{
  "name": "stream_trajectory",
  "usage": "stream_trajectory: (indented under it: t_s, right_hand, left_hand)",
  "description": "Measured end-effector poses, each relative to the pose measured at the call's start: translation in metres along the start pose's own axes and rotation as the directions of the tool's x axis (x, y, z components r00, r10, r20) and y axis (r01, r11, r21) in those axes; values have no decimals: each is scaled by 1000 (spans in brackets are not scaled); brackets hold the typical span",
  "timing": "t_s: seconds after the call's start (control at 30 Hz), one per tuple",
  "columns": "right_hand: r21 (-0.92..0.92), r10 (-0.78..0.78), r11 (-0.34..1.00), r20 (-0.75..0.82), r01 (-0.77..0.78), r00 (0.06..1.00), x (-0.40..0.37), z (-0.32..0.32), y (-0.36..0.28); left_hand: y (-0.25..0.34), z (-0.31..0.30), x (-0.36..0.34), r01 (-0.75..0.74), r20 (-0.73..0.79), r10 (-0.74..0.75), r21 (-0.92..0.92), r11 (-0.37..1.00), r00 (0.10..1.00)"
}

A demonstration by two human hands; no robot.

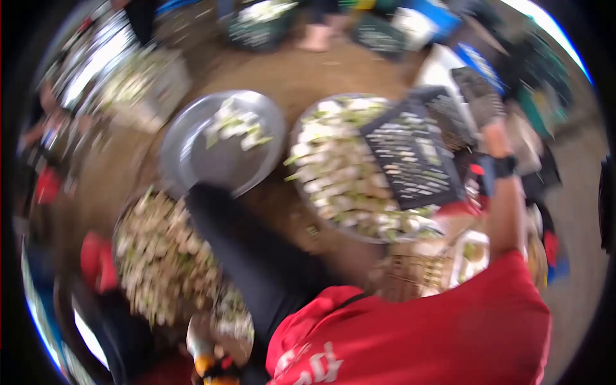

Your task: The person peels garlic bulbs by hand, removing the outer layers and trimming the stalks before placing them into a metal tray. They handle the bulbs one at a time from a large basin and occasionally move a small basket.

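Observation:
My right hand [478, 96], in a dark grey glove, is at the far edge of a tilted black slotted crate [414, 154] and looks closed on its rim. The crate overlaps the right side of a wide metal basin [301, 186] full of white vegetables [333, 160] with green ends. At the bottom left my left hand [204, 337] is a blur beside a yellow and black item [208, 367]; its fingers and anything in them cannot be made out. Close to it lies a big heap of pale vegetables [163, 256].
A second metal basin [244, 170] holds a few white pieces. More crates [378, 35] and a pale container [163, 86] stand at the back. A woven basket [417, 276] is at the lower right. Other people's limbs [314, 38] show at the edges.

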State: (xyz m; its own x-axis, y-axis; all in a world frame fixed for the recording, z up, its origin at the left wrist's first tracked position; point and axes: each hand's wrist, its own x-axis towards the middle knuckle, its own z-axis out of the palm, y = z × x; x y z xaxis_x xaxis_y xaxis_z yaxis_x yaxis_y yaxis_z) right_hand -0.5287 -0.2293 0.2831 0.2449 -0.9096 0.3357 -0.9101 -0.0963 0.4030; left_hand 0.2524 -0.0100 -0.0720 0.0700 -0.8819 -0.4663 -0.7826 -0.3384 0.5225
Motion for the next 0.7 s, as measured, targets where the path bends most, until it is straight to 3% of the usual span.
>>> stream_trajectory:
  t_s: [0.03,0.07,0.1,0.13,0.17,0.2,0.23,0.27,0.3,0.33,0.37,0.4,0.43,0.5,0.57,0.63,0.7]
  right_hand:
    - [387,12,922,-25,-2,1000,40,-13,-55]
    - [675,25,737,-50,15,998,80,-27,-110]
    - [900,-100,403,-136,165,986,111,-34,-175]
    - [894,-207,360,-201,265,958,128,-37,-234]
    - [885,-310,300,-262,356,914,146,-39,-293]
    - [931,-465,187,-198,314,863,157,-72,-360]
    - [932,-494,-88,-348,352,797,154,-73,-430]
    - [885,-445,-408,-405,222,799,146,-62,-498]
    - [925,-594,-364,-323,112,737,142,-80,-541]
    - [862,-585,-488,-438,134,683,130,-67,-597]
    - [879,-646,-462,-425,117,634,117,-64,-640]
    - [882,-681,-432,-456,187,574,107,-55,-671]
    - [883,-708,-394,-469,256,527,97,-42,-688]
    - [940,-829,-203,-315,276,463,86,-19,-709]
    - [947,-845,-215,-304,240,440,78,-2,-711]
    - [955,-889,-148,-242,256,388,81,3,-713]
    - [961,-840,-129,-236,243,489,80,12,-723]
  left_hand:
    - [11,11,-4,-28,-35,31,84,996,999]
    - [23,21,-8,-22,-80,31,106,994,996]
    - [52,20,-11,-9,-99,18,87,996,995]
    - [87,21,-20,111,-185,-139,-151,982,973]
    - [65,49,-11,150,-63,-183,-352,924,981]
    - [89,48,-4,116,-94,-141,-230,966,986]
    - [85,58,-7,15,-156,-59,-266,964,986]
    - [84,68,-10,-11,-197,-37,-235,972,980]
    - [87,66,-14,24,-196,-70,-227,974,978]
    - [87,59,-22,127,-172,-169,-230,965,971]
    - [83,52,-27,217,-146,-255,-235,947,956]
    - [75,48,-30,257,-226,-318,-262,930,921]
    - [56,56,-28,210,-354,-295,-259,943,888]
    - [29,37,-13,253,-359,-362,-317,914,860]
    - [-1,30,7,196,-449,-295,-255,947,843]
    - [-35,44,36,287,-365,-307,-108,952,879]
    - [-77,75,84,504,-84,-500,32,863,862]
